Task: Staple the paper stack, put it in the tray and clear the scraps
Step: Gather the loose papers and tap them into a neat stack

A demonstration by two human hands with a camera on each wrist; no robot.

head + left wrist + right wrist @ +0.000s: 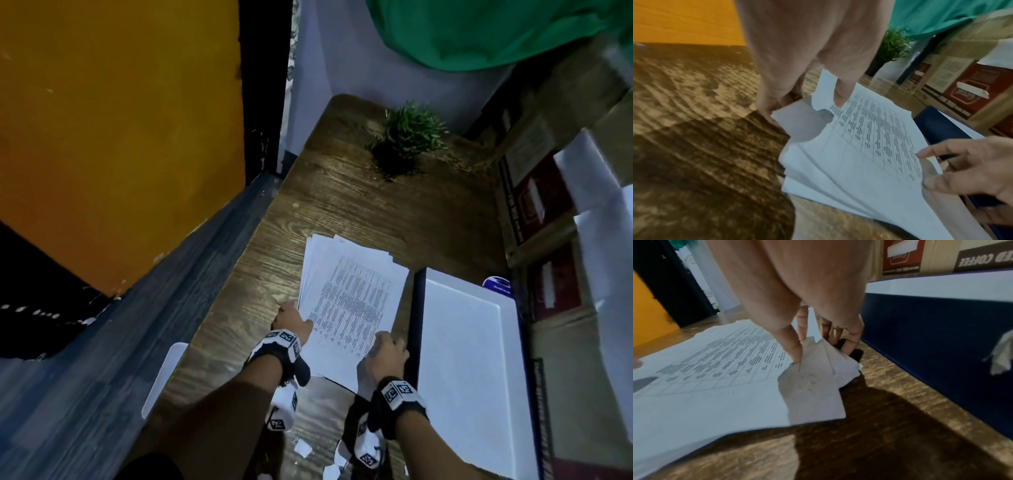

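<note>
Both my hands are on the paper stack (352, 301), which lies fanned and uneven on the wooden table (342, 192).

My left hand (291, 320) grips the stack's near-left corner: thumb on top of the printed sheet, fingers (766, 107) curled under the edge, so the corner lifts off the table. My right hand (383, 356) takes the near-right corner: thumb tip pressed on the top sheet, the other fingers (853, 340) curled round the sheet edges. A small dark thing sits just under those fingertips (I cannot tell what it is).

The tray (472, 359), dark blue wall with a white floor, stands just right of my right fingers. Scraps (303, 447) lie behind both wrists, near the table edge. No stapler that I can identify is in view.

Risks, judged from here:
1. Sheets are offset at the far edge. If I lift now, the lower ones may slide out, since my 2 grips only hold the near corners.
2. Stapling before squaring would miss the shifted sheets.
3. The left corner already bends sharply over my fingers; more pull could crease or tear it.
4. My wrists hang just above the scraps; a backward sweep could knock them to the floor.
</note>
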